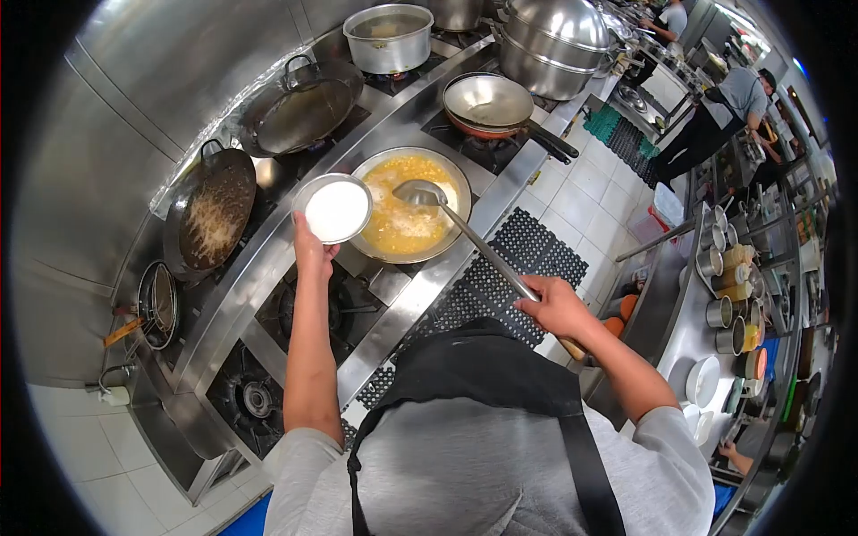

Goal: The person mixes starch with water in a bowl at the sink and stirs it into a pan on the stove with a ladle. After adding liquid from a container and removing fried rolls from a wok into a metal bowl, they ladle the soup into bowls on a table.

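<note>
My left hand (314, 250) grips a round metal bowl (299, 201) filled with a white substance (337, 212); whether it is liquid or powder I cannot tell. The bowl is over the left rim of a wide pan (368, 164) on the stove. Yellow soup-like liquid with small bits (408, 234) fills that pan, paler and frothy near the middle. In my right hand (556, 308) is the long handle of a metal ladle (418, 191). The ladle's head rests at the surface of the yellow liquid.
Two dark woks (299, 116) (214, 210) stand behind, one with brown frothy contents. A large pot (387, 40), a steamer (550, 54) and a stacked frying pan (487, 100) sit on other burners. At right are a counter with containers (735, 277) and a person (728, 112) working.
</note>
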The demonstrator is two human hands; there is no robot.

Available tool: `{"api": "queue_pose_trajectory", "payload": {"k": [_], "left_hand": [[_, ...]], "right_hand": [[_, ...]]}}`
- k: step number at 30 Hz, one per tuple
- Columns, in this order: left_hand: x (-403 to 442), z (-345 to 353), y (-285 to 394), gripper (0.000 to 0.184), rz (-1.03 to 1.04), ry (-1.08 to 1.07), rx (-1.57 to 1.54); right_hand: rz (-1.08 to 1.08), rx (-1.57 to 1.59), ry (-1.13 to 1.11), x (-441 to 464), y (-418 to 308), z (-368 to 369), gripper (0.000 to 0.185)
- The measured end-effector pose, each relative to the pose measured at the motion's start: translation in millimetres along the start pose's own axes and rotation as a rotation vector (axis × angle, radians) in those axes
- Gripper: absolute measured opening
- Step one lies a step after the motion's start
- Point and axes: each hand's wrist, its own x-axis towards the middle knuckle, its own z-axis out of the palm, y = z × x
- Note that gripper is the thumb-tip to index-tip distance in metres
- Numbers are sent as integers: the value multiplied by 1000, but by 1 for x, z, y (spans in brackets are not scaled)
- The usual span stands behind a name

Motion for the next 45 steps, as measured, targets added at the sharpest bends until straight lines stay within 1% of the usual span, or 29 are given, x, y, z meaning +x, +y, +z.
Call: {"api": "queue_pose_trajectory", "payload": {"k": [1,4,5,8,11,14,17,20,23,26,29,35,38,41,45], "left_hand": [[1,3,0,56,1,-1,2],[2,12,1,56,10,5,17],[4,13,1,57,12,7,22],[11,15,-2,57,22,-37,49],[9,27,-2,57,22,-31,44],[8,37,-1,56,18,-27,53],[8,47,-1,56,40,-45,71],[11,56,-1,56,41,-43,90],[16,61,-3,56,63,-60,99],[21,64,-6,55,65,-52,95],[30,62,-10,55,37,-47,47],[33,55,-11,55,57,-54,49],[37,49,-11,55,51,-27,51],[35,46,-9,56,54,23,51],[31,45,-2,56,36,49,42]], "right_hand": [[91,-35,-29,-7,-1,-5,35],[77,-160,-45,-28,-9,-17,37],[73,-186,-46,-34,-10,-19,40],[22,-203,-44,-48,7,-21,43],[52,-292,-90,-54,1,-24,45],[7,-354,-80,-50,13,-16,44],[22,-383,-86,-44,17,-8,43],[-43,-387,-47,-37,31,1,42],[-63,-387,-7,-34,38,7,44],[-30,-397,-23,-30,39,11,45],[-53,-378,19,-22,50,20,45],[-84,-377,54,6,53,29,43],[-85,-397,47,25,58,33,43],[-160,-407,78,42,60,35,42],[-155,-420,90,64,60,36,38]]}}
